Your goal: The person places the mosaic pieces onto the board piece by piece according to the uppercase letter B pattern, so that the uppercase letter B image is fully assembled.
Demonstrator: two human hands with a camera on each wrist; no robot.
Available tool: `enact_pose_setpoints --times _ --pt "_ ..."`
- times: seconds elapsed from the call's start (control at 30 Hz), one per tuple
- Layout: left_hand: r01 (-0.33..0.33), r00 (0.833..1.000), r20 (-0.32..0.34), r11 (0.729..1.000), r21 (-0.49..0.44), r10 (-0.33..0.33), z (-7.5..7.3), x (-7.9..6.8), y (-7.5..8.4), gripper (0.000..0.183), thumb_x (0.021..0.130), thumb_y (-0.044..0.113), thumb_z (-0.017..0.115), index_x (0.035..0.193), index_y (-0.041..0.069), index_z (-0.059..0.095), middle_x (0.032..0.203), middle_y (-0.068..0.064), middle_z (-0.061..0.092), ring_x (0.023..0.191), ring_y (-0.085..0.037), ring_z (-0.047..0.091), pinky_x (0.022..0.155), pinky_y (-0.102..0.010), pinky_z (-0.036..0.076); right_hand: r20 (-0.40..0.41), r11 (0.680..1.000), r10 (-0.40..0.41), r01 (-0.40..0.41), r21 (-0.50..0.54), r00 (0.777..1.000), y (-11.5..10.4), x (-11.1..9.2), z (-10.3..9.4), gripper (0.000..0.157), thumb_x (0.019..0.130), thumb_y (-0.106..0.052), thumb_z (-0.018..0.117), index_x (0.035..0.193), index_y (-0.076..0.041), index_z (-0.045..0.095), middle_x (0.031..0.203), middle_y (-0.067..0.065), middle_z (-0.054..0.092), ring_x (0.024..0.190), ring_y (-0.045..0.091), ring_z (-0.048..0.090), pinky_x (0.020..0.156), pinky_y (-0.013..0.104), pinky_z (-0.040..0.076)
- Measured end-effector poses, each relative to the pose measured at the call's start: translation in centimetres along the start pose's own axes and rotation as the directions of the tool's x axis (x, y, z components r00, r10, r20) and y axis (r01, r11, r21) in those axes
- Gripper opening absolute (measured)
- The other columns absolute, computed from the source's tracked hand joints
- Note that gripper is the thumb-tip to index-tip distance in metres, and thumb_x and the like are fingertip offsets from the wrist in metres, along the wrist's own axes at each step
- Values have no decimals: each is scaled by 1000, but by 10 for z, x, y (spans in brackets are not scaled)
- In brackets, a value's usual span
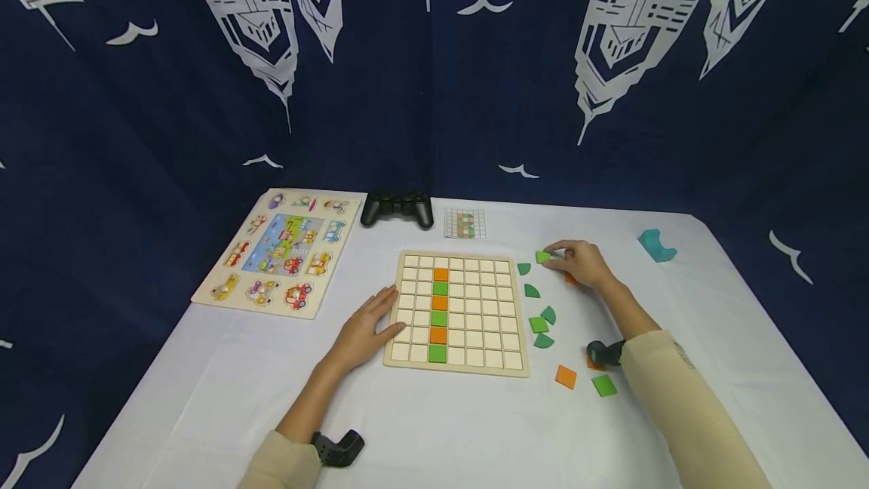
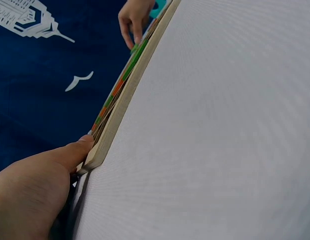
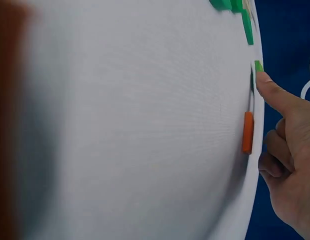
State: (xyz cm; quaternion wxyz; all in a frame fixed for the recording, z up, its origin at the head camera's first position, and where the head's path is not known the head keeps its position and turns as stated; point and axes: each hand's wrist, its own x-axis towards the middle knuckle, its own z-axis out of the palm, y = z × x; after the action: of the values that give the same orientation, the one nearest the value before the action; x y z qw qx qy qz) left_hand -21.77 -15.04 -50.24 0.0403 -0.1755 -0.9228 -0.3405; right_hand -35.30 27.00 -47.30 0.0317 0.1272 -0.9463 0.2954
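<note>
A wooden grid board lies on the white table, with one column of alternating orange tiles and green tiles. Along its left edge rests my left hand, fingers straight and thumb over the rim; the left wrist view shows that thumb at the board's corner. Beyond the board's upper right corner, my right hand pinches a green square tile between thumb and index finger. An orange tile lies under this hand, partly hidden from the head view.
Right of the board are green quarter-round pieces, a green square and loose tiles nearer me, including an orange one. A pattern card, game controller and picture puzzle lie behind; a teal piece sits far right.
</note>
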Motion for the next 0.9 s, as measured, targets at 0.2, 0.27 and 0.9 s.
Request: enact_pose_setpoints --times 0.2,0.27,0.9 --pt "-3 1000 3 1000 -6 3 0 0 2 65 89 35 61 140 4 37 148 -7 30 135 -27 26 108 -45 24 -97 996 -86 86 2 992 -21 -18 -4 31 79 -24 73 104 -6 69 47 -1 36 40 12 32 38 24 26" --pt "-2 1000 3 1000 -7 2 -1 0 2 65 89 35 61 140 4 37 148 -7 30 135 -27 26 108 -45 24 -129 994 -108 109 1 986 -33 -25 -1 30 78 -24 74 103 -6 70 47 -1 35 42 12 32 39 25 25" --pt "-20 1000 3 1000 -2 20 0 0 2 64 89 33 61 140 2 38 148 -8 30 136 -26 24 108 -44 24 -142 985 -124 138 98 982 -130 -43 67 30 80 -25 73 104 -8 71 48 -5 33 40 8 26 36 20 22"
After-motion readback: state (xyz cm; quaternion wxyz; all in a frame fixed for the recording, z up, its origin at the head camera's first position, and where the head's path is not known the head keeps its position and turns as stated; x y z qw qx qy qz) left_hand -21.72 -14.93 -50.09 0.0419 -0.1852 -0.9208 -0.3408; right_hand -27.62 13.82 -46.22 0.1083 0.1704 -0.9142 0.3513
